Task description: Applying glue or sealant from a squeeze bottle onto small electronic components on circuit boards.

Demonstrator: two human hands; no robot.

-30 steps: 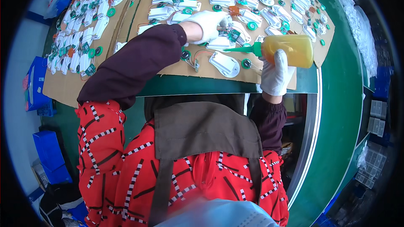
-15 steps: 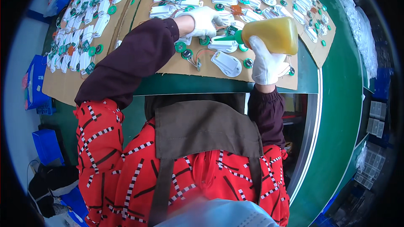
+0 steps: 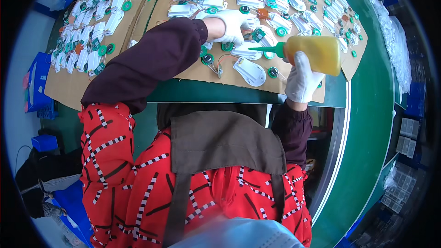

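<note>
The right hand (image 3: pixel 301 78), in a white glove, was wrapped fully around a yellow squeeze bottle (image 3: pixel 317 54), a closed grip on its rear end. The bottle lay nearly level above the near edge of the tabletop, its green nozzle (image 3: pixel 266 49) aimed left at a white plastic shell (image 3: pixel 246 51) on the brown cardboard sheet (image 3: pixel 193 66).

The left hand (image 3: pixel 232 25), gloved in white too, pressed down on the parts just beyond that nozzle, fingers curled over them. How tightly it pinched, I could not tell. Its dark sleeve crossed the sheet from the near left.

A second white shell (image 3: pixel 250 71) lay nearest the sheet's near edge, a green ring (image 3: pixel 273 72) just beside it on the right.

Rows of white shells and green rings covered the far half of the sheet. Another cardboard sheet (image 3: pixel 69 87), equally crowded, sat toward the tabletop's left edge.

Blue boxes (image 3: pixel 36 82) stood off the left edge. The green tabletop (image 3: pixel 372 110) ran bare along the right side, open room beside the bottle.
</note>
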